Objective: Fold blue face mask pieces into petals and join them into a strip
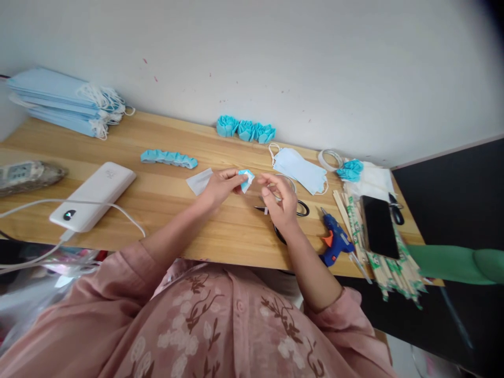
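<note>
We're up at head height here, looking forward and steeply down, the pink shirt right below us at six o'clock, left hand and right hand near dial-centre, the wooden table spanning nine to four (quite a wide sweep, this), the pale wall farther off at twelve!

One held piece, four blue rosettes

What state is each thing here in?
Small piece: pinched in left hand
Power bank: plugged in, display lit
Phone: screen dark
Glue gun: on its side; heat unclear
Scissors: partly hidden; can't tell
Mask stack: flat
Single mask: flat, loops attached
Blue strip: pleated
Flower row: formed
Wrapped sticks: loosely piled
</note>
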Available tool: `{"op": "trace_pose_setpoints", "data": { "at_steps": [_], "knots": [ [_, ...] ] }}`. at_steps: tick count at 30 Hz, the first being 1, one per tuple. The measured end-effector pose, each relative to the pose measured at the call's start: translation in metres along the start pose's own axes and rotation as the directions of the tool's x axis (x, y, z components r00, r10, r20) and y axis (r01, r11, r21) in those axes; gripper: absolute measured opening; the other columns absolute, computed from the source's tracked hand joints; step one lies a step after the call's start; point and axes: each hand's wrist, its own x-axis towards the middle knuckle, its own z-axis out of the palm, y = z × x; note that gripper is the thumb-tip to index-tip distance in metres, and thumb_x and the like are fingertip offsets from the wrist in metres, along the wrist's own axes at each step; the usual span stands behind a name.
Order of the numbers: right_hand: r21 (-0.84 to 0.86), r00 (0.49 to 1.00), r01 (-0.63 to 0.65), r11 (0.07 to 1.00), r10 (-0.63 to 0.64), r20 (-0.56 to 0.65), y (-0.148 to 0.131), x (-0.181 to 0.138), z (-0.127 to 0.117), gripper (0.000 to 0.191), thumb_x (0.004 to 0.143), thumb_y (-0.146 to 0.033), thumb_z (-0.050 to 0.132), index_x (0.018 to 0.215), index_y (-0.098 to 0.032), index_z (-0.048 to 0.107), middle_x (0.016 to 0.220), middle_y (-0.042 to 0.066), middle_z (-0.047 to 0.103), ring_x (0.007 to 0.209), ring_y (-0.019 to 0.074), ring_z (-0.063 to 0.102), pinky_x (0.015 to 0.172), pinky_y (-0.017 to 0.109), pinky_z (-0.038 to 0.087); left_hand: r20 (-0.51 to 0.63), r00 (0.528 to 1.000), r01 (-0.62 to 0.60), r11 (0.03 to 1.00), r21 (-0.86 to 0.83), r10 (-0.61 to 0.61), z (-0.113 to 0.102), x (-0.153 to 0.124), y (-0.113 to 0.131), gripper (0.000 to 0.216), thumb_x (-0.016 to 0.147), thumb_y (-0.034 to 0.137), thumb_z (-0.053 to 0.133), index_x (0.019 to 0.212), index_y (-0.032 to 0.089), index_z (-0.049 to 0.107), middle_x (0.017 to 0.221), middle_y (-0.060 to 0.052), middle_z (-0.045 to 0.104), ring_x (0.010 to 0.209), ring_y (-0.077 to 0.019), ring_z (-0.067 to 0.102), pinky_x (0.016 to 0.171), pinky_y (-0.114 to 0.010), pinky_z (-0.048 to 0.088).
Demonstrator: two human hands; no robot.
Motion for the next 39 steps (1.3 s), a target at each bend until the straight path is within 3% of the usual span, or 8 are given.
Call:
{"op": "trace_pose_setpoints", "data": {
  "at_steps": [3,7,15,24,31,35,39],
  "knots": [
    [-0.130,0.991,0.115,0.985,-0.122,-0.049,0.0026,0.0006,0.0029,0.032,0.087,-0.017,0.059,0.116,-0.028,0.060,0.108,0.006,0.069,0.100,0.0236,0.063,0.082,0.040,0.052,0.005,1.000,-0.009,0.999,-0.041,0.010,-0.0015,0.0021,-0.0039,0.029,0.074,0.042,0.070,0.062,0.017,0.061,0.060,0.001,0.058,0.060,-0.0110,0.050,0.063,-0.026,0.042],
    [-0.277,0.963,0.264,0.924,-0.271,0.013,0.0041,0.0025,0.0064,0.026,0.086,-0.013,0.060,0.107,-0.029,0.061,0.112,0.006,0.067,0.105,0.0245,0.061,0.091,0.045,0.049,0.065,0.998,0.005,0.988,-0.155,0.005,-0.0016,0.0023,-0.0074,0.028,0.076,0.042,0.071,0.067,0.017,0.063,0.062,0.001,0.059,0.062,-0.0106,0.051,0.065,-0.026,0.041],
    [-0.351,0.946,0.273,0.896,-0.316,-0.071,0.0057,0.0039,0.0069,0.012,0.088,-0.019,0.066,0.096,-0.029,0.063,0.109,0.003,0.068,0.101,0.0219,0.062,0.087,0.042,0.050,0.158,0.987,0.050,0.978,-0.204,-0.017,0.0014,-0.0031,-0.0073,0.030,0.075,0.045,0.075,0.074,0.016,0.068,0.069,-0.001,0.061,0.067,-0.0118,0.052,0.069,-0.028,0.041],
    [-0.221,0.972,0.122,0.968,-0.161,-0.169,0.0086,0.0038,0.0066,0.004,0.089,-0.021,0.064,0.086,-0.024,0.064,0.104,0.006,0.068,0.101,0.0218,0.064,0.089,0.042,0.052,0.206,0.978,0.090,0.969,-0.229,-0.042,0.0031,-0.0045,-0.0062,0.032,0.074,0.048,0.077,0.081,0.017,0.074,0.084,-0.004,0.070,0.070,-0.0121,0.055,0.072,-0.029,0.041],
    [-0.143,0.980,0.053,0.988,-0.079,-0.183,0.0080,0.0055,0.0077,0.003,0.087,-0.021,0.065,0.084,-0.023,0.064,0.101,0.005,0.070,0.092,0.0192,0.064,0.072,0.034,0.056,0.215,0.975,0.106,0.971,-0.214,-0.059,0.0050,-0.0060,-0.0019,0.034,0.073,0.049,0.076,0.080,0.016,0.074,0.083,-0.004,0.069,0.070,-0.0120,0.055,0.072,-0.029,0.041],
    [-0.113,0.983,0.025,0.993,-0.045,-0.178,0.0098,0.0065,0.0093,0.005,0.084,-0.020,0.065,0.081,-0.024,0.063,0.098,0.005,0.071,0.090,0.0190,0.064,0.070,0.034,0.056,0.215,0.976,0.069,0.979,-0.190,-0.027,0.0055,-0.0042,-0.0053,0.030,0.071,0.045,0.079,0.083,0.018,0.075,0.082,-0.003,0.069,0.071,-0.0118,0.055,0.073,-0.029,0.043],
    [-0.092,0.986,0.013,0.996,-0.028,-0.164,0.0106,0.0069,0.0096,0.005,0.084,-0.022,0.065,0.079,-0.024,0.063,0.095,0.004,0.071,0.088,0.0191,0.065,0.068,0.033,0.056,0.133,0.991,0.003,0.994,-0.111,0.012,0.0068,-0.0023,-0.0096,0.025,0.069,0.041,0.080,0.078,0.018,0.073,0.072,0.000,0.065,0.068,-0.0116,0.052,0.073,-0.028,0.043]
  ]
}}
